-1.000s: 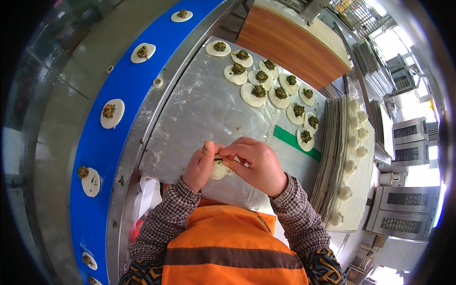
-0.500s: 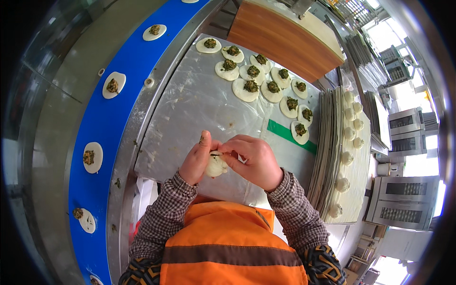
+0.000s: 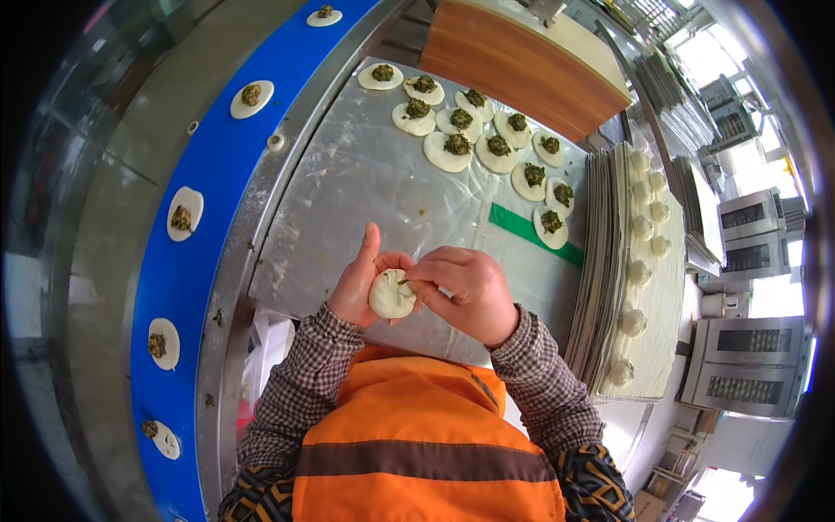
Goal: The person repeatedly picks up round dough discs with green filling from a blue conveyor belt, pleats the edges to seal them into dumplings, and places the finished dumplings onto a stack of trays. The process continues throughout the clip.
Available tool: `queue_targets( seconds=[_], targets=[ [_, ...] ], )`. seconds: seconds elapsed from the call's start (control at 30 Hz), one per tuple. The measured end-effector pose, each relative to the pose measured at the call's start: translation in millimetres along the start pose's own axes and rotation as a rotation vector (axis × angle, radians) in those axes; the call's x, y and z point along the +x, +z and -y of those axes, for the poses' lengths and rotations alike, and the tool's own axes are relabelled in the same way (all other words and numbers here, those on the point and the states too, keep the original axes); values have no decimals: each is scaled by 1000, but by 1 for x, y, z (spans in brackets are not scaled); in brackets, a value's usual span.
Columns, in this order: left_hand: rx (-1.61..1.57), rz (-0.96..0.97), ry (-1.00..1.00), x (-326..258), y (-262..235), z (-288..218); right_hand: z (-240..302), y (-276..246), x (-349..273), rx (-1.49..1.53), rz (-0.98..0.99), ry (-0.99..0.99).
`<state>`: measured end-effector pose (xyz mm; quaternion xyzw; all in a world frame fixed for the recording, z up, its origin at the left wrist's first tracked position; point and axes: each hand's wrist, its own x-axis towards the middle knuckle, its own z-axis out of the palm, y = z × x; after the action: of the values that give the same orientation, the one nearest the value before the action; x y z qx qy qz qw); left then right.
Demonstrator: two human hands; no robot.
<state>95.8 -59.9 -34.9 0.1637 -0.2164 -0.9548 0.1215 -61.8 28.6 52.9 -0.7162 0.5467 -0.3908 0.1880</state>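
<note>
Watching remotely, I think the half-curled left hand (image 3: 354, 285) cradles the dough bun (image 3: 390, 296) steady because the right hand (image 3: 470, 289) pinches its edge.

The bun (image 3: 390, 296) I see is plump, round and white, cradled in the left hand (image 3: 353, 287) over the near side of the table (image 3: 322, 209). Its dough gathers toward the right, where the right hand (image 3: 470, 291) pinches it beside a dark-green fleck (image 3: 402, 282).
</note>
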Motion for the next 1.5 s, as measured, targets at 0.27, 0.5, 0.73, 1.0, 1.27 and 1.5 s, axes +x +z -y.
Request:
queue_targets(
  seconds=[0.27, 0.5, 0.73, 1.0, 1.27, 1.5],
  targets=[
    [-95, 7, 17, 3, 7, 10, 2, 1, -16, -214, 14, -239],
    [-44, 58, 37, 16, 11, 17, 2, -4, -33, -182, -106, -107],
    [-17, 72, -93, 67, 107, 39, 47, -58, -79, -215, -238, 352],
    [186, 243, -84, 133, 206, 89, 46, -213, -184, -252, -566, 516],
    [294, -256, -13, 57, 88, 27, -139, -352, -319, 70, -694, 827],
    [479, -867, 420, -142, 8, -24, -100, -385, -255, -792, -559, 994]
  ],
)
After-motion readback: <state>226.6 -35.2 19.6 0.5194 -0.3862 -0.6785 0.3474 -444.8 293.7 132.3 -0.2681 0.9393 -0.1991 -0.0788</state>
